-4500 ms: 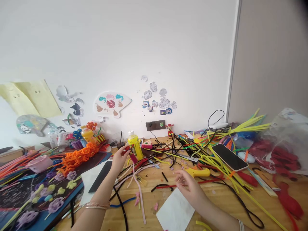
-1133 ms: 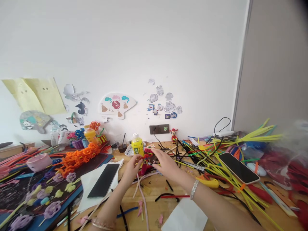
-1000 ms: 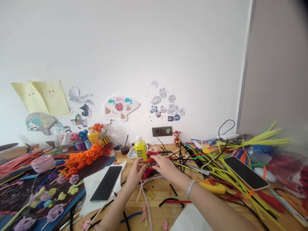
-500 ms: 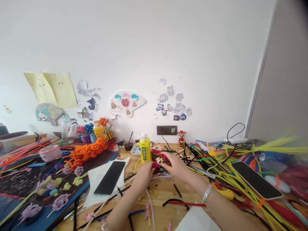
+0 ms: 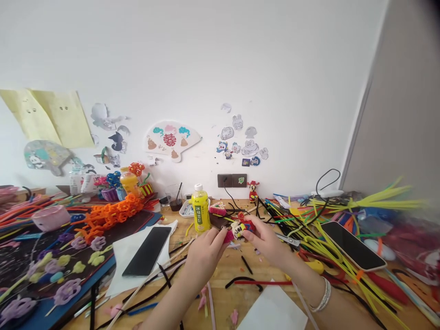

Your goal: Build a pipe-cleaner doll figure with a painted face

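Observation:
Between my two hands, over the middle of the table, is a small fuzzy pipe-cleaner doll [image 5: 237, 230] with a pale face, red and yellow parts and some pink. My left hand [image 5: 207, 250] pinches its pink left end with thumb and fingers. On the other side, my right hand [image 5: 267, 242] grips the red part, fingers behind and thumb in front. My fingers hide much of the doll. A similar red pipe-cleaner doll [image 5: 253, 191] stands upright against the wall. Just behind my left hand is a yellow drink bottle [image 5: 201, 211].
A black phone [image 5: 147, 251] lies on white paper at left, another phone [image 5: 353, 246] at right. Scissors [image 5: 289, 239] lie beyond my right wrist. Yellow pipe cleaners [image 5: 338, 261] crowd the right; orange pipe-cleaner work [image 5: 110, 215] sits left. A cup [image 5: 174, 199] of dark liquid stands behind.
My view has turned a little to the right. Both hands, with the doll between them, have moved right across the table and clear of the bottle; more of the doll's face shows now.

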A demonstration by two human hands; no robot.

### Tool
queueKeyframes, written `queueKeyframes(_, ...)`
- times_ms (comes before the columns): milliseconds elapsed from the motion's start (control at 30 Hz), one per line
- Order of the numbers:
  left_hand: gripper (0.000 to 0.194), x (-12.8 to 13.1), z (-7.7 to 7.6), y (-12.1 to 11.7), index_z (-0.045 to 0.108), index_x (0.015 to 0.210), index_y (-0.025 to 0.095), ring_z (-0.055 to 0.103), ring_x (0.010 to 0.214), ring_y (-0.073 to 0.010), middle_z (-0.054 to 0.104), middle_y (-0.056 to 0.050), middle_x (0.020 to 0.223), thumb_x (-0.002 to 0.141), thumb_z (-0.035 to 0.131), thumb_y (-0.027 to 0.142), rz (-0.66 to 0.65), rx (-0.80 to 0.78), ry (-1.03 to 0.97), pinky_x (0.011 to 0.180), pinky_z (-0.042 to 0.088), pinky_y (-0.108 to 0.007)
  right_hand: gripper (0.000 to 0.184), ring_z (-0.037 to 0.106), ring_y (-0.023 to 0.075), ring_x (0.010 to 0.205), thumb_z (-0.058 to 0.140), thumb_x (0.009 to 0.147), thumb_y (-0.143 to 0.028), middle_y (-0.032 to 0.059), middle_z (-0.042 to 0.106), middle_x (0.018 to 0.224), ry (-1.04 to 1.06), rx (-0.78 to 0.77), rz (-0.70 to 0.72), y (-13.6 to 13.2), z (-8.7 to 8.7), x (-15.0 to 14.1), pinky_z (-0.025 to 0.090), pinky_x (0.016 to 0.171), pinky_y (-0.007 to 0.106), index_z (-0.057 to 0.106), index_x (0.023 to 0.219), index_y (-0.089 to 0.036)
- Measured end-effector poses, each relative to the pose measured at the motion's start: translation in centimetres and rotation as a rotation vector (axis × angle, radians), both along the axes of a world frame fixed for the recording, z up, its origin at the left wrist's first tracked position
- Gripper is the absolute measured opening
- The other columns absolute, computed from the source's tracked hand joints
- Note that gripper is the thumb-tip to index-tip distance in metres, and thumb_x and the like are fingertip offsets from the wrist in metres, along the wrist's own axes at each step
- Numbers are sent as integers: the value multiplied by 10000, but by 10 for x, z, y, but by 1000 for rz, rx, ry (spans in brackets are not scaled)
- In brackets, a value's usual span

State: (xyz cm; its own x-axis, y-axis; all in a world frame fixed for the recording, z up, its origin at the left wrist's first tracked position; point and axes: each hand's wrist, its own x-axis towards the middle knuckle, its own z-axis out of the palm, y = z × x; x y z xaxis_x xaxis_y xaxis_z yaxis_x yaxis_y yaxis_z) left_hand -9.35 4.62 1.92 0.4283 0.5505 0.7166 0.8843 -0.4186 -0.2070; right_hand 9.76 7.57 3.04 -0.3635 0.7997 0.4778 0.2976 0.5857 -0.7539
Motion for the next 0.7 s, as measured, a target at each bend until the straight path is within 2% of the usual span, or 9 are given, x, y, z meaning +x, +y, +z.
queueKeyframes(133, 192, 2, -1, -4, 524, 987, 214, 560, 635, -154, 606, -36, 729, 853, 403, 278, -15, 26, -3, 539, 414, -248, 280, 553, 168, 804, 464, 818, -354, 44, 591, 903, 41, 8, 31, -1, 3, 0, 454, 702, 280, 493, 1041, -187)
queueKeyframes(333, 183, 5, 5, -9, 529, 956, 227, 566, 619, -152, 607, -35, 716, 858, 384, 282, -50, 5, -44, 541, 435, -250, 345, 549, 196, 886, 495, 798, -378, 70, 582, 1015, 9, 67, 70, 0, 2, 6, 451, 765, 314, 502, 1086, -189)
queueKeyframes(567, 193, 6, 3, -11, 522, 984, 211, 580, 649, -171, 621, -52, 739, 852, 393, 268, -53, 15, -59, 548, 453, -260, 368, 559, 198, 880, 503, 789, -397, 70, 597, 977, 102, 26, 72, 0, -2, 3, 462, 746, 303, 512, 1082, -175)
queueKeyframes(700, 213, 8, -2, -11, 518, 1012, 235, 589, 665, -178, 625, -58, 751, 851, 384, 275, -63, 11, -125, 565, 469, -266, 367, 570, 189, 814, 514, 779, -401, 58, 604, 939, 51, 25, 49, -3, -1, 2, 468, 693, 288, 522, 1077, -186)
